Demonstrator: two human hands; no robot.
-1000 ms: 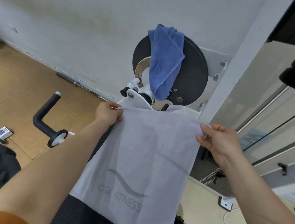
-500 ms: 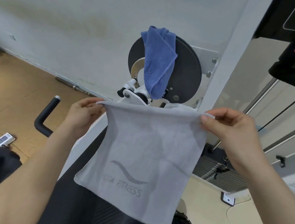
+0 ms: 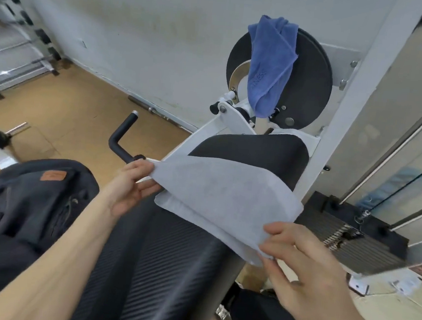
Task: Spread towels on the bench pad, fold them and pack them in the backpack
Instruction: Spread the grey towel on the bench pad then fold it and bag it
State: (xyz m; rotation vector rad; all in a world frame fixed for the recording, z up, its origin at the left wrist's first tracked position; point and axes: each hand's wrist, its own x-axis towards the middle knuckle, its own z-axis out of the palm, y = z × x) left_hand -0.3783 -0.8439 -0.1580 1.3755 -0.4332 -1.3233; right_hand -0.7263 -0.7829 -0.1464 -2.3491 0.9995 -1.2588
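Note:
A pale grey towel lies folded over on the black ribbed bench pad, its upper layer curved over the lower one. My left hand pinches the towel's left corner. My right hand grips the near right corner at the pad's edge. A blue towel hangs over the black weight plate behind the bench. The dark backpack with an orange patch sits to the left of the bench, beside my left forearm.
A black padded handle sticks out left of the bench frame. A weight stack with cable stands at the right. A barbell bar lies along the wall; a dumbbell rack is far left. Wooden floor stretches to the left.
The grey towel, held up vertically by its top corners before, has come down onto the bench pad and is folded over toward me. Both hands have dropped lower; the view tilted down, showing the backpack.

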